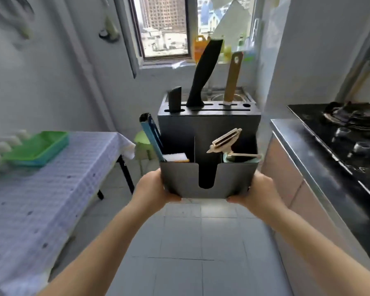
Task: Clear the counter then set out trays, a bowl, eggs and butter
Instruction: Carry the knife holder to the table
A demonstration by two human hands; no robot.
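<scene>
Both hands carry a grey metal knife block (208,133) in mid-air over the tiled floor (201,242), between the two benches. The left hand (153,188) grips its lower left corner and the right hand (255,190) its lower right corner, fingers curled under the base and clamped on it.

The block is boxy, with a slotted flat top and a lower front bin of thin sheet metal cut with a rounded notch. Three handles stand in the slots: a short black one (175,99), a tall curved black one (204,73) and a pale wooden one (233,76) with a hole near its end. The front bin holds a blue flat tool (151,135), a white and orange sponge (175,157) and a beige peeler (225,141) leaning over a teal cup (241,160).

At left, a bench (51,189) under a checked lilac cloth bears a green plastic tray (37,147) and blurred white rounded shapes. At right, a steel-edged bench (320,167) carries a glossy black gas hob (346,127).
</scene>
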